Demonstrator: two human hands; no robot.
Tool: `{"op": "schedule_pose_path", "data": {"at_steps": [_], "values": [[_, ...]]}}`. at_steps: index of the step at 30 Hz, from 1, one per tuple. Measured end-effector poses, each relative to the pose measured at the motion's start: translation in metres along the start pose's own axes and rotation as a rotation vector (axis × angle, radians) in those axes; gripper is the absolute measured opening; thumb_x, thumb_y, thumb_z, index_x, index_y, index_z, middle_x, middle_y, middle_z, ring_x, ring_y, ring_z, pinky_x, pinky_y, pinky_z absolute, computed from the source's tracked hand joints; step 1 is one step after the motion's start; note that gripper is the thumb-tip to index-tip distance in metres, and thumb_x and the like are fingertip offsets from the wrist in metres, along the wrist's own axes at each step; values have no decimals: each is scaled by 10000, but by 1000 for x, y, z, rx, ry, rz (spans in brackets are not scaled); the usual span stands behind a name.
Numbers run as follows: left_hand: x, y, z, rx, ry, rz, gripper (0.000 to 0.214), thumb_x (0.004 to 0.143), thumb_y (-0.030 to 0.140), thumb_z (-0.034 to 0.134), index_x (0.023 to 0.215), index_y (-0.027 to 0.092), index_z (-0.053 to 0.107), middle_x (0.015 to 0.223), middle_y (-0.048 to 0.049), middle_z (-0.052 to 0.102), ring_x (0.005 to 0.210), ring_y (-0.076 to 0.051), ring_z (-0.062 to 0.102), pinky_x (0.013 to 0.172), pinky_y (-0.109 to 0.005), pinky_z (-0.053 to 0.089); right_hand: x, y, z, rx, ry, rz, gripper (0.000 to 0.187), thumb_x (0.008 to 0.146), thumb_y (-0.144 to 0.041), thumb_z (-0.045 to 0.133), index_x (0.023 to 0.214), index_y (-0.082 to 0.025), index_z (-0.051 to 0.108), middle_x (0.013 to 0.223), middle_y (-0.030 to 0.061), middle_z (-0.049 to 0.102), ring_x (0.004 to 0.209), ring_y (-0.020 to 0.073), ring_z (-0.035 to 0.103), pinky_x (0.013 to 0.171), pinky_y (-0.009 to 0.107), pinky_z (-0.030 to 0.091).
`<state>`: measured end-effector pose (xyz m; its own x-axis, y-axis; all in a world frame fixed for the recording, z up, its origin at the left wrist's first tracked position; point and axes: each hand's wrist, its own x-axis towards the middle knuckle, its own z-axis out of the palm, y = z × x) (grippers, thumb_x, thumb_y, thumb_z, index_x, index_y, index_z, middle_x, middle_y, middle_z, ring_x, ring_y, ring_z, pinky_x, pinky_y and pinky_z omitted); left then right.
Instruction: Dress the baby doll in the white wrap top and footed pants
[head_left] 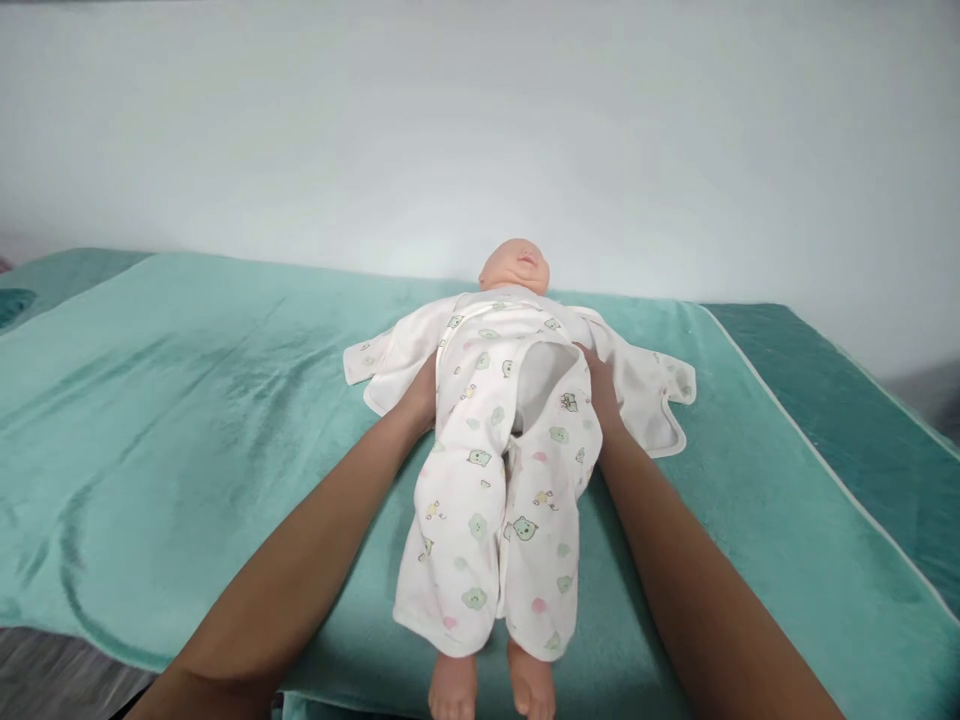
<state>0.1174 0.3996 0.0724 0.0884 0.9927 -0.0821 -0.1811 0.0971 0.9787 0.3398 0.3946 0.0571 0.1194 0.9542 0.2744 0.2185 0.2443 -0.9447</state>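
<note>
A baby doll [516,266] lies on its back, head away from me and bare feet towards me. White printed baby trousers [480,530] cover its legs and reach up over its belly, with an open gap at the crotch. Beneath them is a white baby top [409,345], its sleeves spread out to both sides. My left hand [426,392] is at the left side of the doll's waist, against the trousers. At the opposite side, my right hand [598,385] reaches in between trousers and top. The fingers of both hands are hidden by the clothes and the doll's body.
A light green blanket [187,430] lies under the doll, with wrinkles on the left. Darker green fabric [847,430] shows at the right beyond its pale edge. Behind the bed rises a plain white wall [375,130]. Grey floor [52,675] is visible at lower left.
</note>
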Motion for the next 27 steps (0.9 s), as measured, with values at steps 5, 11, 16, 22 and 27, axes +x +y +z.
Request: {"op": "schedule_pose_path", "data": {"at_steps": [5,11,16,22,27], "values": [[-3,2,3,42,46,19,282,923,334,508,1077,178,686,1129,-81,741,1215,-287,607,1108,-456,452,0,-3,-1,-180,50,-6,181,759,-268,581,875,-200,703,978,99,756,947,284,637,855,412,495],[-5,5,0,302,92,145,294,837,293,522,1005,163,726,1080,-81,763,1124,-309,640,1033,-442,482,1,-13,-2,-293,95,59,172,770,-248,550,802,-178,704,912,94,754,931,269,667,865,424,514],[-4,3,-4,284,154,131,316,752,283,594,992,150,751,1034,-74,777,982,-298,678,911,-427,529,0,-8,0,-175,177,92,248,848,-332,552,927,-166,718,971,107,763,932,246,690,853,404,533],[6,-7,-17,361,275,257,306,841,294,582,1091,179,717,1096,-78,762,1001,-240,688,935,-399,530,0,-9,-3,-93,346,39,195,849,-341,604,960,-213,700,933,61,770,878,223,706,837,388,551],[34,4,-17,525,334,497,255,885,338,590,1062,209,720,1131,-70,742,1059,-223,671,986,-377,505,24,-17,0,-134,224,-171,203,869,-341,600,1014,-241,702,1098,55,752,1035,218,684,977,394,506]]}}
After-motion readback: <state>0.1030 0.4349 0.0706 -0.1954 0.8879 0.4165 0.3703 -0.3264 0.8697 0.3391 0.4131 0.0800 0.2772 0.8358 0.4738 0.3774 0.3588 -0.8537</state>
